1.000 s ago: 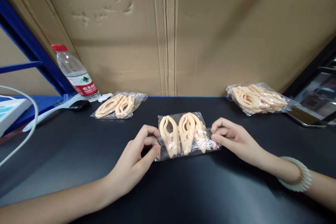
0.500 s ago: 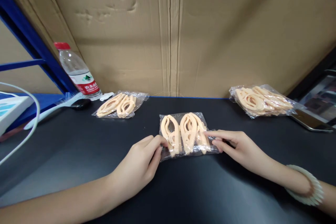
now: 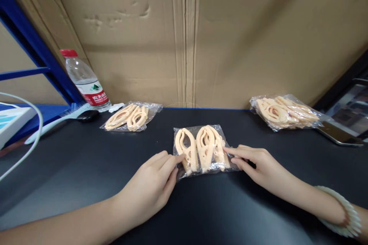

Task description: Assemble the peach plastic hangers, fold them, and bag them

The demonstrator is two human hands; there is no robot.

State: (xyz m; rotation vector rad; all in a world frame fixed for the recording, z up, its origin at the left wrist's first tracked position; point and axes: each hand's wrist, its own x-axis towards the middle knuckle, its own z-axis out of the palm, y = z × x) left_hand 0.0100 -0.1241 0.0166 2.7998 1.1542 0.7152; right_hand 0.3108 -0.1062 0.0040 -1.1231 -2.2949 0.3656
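Observation:
A clear plastic bag [image 3: 201, 149] holding peach-coloured plastic folding hangers lies flat on the black table [image 3: 86, 168] in front of me. My left hand [image 3: 152, 187] rests beside the bag's left edge, fingers stretched out flat, fingertips touching the plastic. My right hand [image 3: 255, 162] lies at the bag's right edge with its fingers extended onto the plastic. Neither hand grips the bag. A pale beaded bracelet [image 3: 345, 214] sits on my right wrist.
A second bag of hangers [image 3: 130, 116] lies at the back left, a fuller pile of bags [image 3: 286, 111] at the back right beside a phone [image 3: 339, 136]. A water bottle [image 3: 84, 80], white brush [image 3: 66, 116], blue rack [image 3: 28, 42] and cardboard wall [image 3: 201, 46] border the table.
Both hands went from pinching the bag's side edges to lying with fingers stretched flat against it. The bag has settled flat on the table.

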